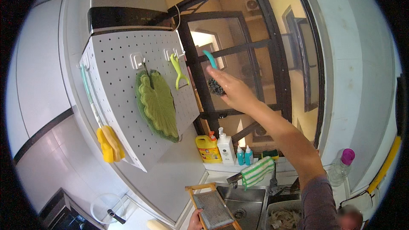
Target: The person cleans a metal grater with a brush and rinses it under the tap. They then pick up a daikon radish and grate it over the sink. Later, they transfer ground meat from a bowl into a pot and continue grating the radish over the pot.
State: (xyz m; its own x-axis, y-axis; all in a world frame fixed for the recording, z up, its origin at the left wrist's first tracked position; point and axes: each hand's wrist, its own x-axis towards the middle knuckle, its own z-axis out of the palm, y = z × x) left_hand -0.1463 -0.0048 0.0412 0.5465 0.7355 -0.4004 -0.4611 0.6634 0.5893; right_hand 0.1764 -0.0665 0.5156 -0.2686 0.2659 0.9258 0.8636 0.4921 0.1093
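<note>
My right hand is raised in front of the window, its skin wet. It grips a scrubber with a turquoise handle and a dark steel-wool head. Low in the view, my left hand holds the left side of a wood-framed panel with a finely textured metal face, possibly a grater. The panel is tilted over the left edge of a stainless steel sink, whose drain shows beside it. A green-and-white striped cloth drapes over the faucet.
A white pegboard holds a green leaf-shaped cloth, a lime peeler and a yellow sponge brush. Along the sill stand a yellow jug, a white pump bottle and a sponge. The right basin holds a tub; a purple-capped bottle stands right.
</note>
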